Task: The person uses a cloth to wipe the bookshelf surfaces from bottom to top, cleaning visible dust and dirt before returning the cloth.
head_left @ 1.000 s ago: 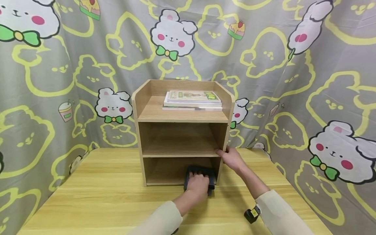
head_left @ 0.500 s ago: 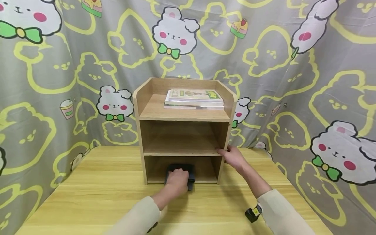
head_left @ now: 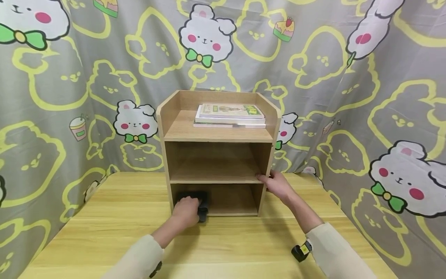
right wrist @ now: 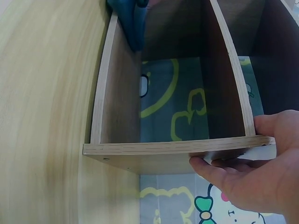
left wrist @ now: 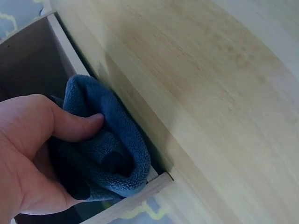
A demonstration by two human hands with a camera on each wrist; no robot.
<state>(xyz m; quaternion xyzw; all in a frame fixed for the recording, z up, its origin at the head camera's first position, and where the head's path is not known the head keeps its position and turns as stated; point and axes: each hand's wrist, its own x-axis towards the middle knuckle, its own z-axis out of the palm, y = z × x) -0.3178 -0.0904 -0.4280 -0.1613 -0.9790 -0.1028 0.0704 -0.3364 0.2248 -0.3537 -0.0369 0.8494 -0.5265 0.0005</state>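
Observation:
A small wooden shelf unit (head_left: 218, 135) stands upright on the table. My left hand (head_left: 186, 211) holds a dark blue cloth (head_left: 203, 209) at the left end of its bottom compartment. In the left wrist view, the bunched, fluffy cloth (left wrist: 133, 154) is between thumb and palm and laps over the bottom board's front edge; the other fingertips are hidden. My right hand (head_left: 278, 186) grips the unit's right side panel at the middle board's height. The right wrist view shows the thumb on the board's front edge and fingers (right wrist: 212, 171) against the panel's outer face.
Several stacked books (head_left: 230, 115) lie on the unit's top, toward the right. The wooden table (head_left: 237, 248) extends in front and to both sides. A patterned grey curtain (head_left: 104, 93) hangs behind and around it.
My left hand has slid the cloth along the bottom compartment from its right end to its left end. My right hand has kept its grip on the side panel.

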